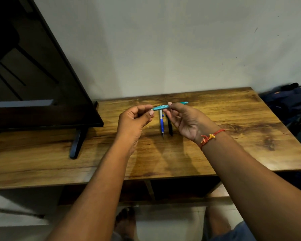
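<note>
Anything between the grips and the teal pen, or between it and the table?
No: left-hand grip and right-hand grip pinch the teal pen. Below it, a blue pen and a black pen lie on the table.

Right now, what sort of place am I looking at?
Probably a room in a home: a flat-screen TV stands on a wooden table against a plain wall, with a backpack beside it and two pens on top.
</note>
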